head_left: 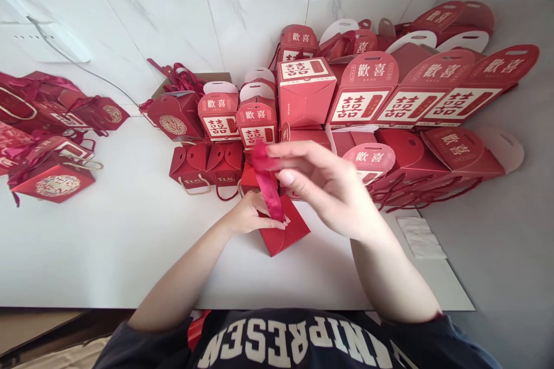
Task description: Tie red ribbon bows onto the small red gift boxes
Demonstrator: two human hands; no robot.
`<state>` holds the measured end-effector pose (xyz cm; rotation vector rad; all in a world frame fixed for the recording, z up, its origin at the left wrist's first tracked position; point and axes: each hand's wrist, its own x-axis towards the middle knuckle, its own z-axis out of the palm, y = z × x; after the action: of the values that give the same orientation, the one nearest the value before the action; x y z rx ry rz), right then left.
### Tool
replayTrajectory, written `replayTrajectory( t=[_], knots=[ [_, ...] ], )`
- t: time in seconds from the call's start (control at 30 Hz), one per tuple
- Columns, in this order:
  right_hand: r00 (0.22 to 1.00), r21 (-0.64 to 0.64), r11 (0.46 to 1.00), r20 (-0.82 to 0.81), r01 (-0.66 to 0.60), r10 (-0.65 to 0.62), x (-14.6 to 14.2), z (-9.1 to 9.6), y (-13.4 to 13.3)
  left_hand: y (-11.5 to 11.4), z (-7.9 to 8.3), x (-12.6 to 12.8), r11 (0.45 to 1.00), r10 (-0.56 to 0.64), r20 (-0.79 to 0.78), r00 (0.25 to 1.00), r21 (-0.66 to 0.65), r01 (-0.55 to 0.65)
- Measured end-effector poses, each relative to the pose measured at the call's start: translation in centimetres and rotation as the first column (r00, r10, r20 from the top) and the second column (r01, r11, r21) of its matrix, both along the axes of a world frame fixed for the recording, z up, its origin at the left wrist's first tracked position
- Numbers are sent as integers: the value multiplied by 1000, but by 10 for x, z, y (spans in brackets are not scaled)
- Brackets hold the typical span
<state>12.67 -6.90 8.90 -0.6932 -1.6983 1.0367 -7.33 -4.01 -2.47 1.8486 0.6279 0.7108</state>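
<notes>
My left hand (249, 214) rests on a small red paper box (292, 229), lying flat on the white table, with its fingers over the box's edge and the lower end of a red satin ribbon (265, 180). My right hand (318, 181) is raised above the box. Its fingertips pinch the upper part of the ribbon, which runs up between my two hands. The box's underside is hidden.
Many red gift boxes and bags printed with gold or white double-happiness characters crowd the table's far side (303, 92). More red bags (47, 155) lie at the left. A white paper sheet (419, 236) lies at the right edge.
</notes>
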Motion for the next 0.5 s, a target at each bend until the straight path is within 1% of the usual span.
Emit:
replayTrajectory(
  t=[0.03,0.1,0.17,0.2,0.27,0.3,0.37,0.43,0.5],
  knots=[
    [996,13,1000,94,-7,6,1,-2,-1,0,0,0,1000,4,-2,1000,6,-4],
    [960,29,1000,280,5,-12,6,-10,-6,0,-1,1,999,-11,7,1000,35,11],
    [914,8,999,403,40,-40,13,-25,-14,2,0,2,996,-46,37,998,78,43],
    [899,-13,998,434,67,-55,16,-36,-18,2,0,3,994,-58,54,997,97,52],
    [879,-48,988,464,149,-110,21,-58,-26,4,1,4,991,-62,66,996,126,54],
    [867,-46,982,479,183,-139,21,-70,-29,4,1,5,988,-64,62,996,141,54],
    [857,-39,978,490,203,-158,19,-88,-32,5,1,6,986,-58,51,997,160,49],
    [871,-27,980,463,199,-164,14,-99,-31,5,0,6,984,-55,44,998,170,46],
    [892,-14,982,419,191,-168,6,-101,-28,4,-1,6,983,-46,44,998,177,37]
  ],
)
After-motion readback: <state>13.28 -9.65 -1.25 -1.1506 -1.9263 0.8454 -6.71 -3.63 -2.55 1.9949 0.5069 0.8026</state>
